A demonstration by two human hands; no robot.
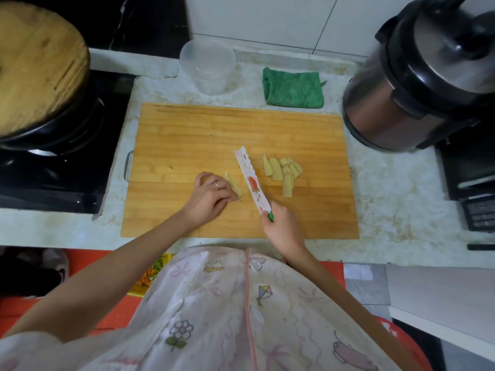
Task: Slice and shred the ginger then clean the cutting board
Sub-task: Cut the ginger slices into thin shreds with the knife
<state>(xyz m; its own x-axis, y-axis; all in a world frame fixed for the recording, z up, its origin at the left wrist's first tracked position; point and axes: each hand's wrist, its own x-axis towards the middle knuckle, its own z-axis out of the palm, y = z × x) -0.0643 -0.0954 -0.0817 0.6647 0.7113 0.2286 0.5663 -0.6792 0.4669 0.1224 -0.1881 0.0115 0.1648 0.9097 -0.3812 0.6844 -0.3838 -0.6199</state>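
Toward the cutting board's (241,129) front edge, the left hand (210,196) pins the ginger piece (234,187) with curled fingers (220,185) to steady it for slicing, the right hand (281,227) grips the knife (250,182) just beside it, and the cut slices (284,172) lie clear to the right.

No words, numbers or brand names can be read anywhere in this view. The knife (252,182) carries only a red flower print on its blade, and the apron (241,303) shows drawings of a kite, a flower and rabbits, without lettering. Small markings on the control panel (480,215) at the right edge are too blurred to read.
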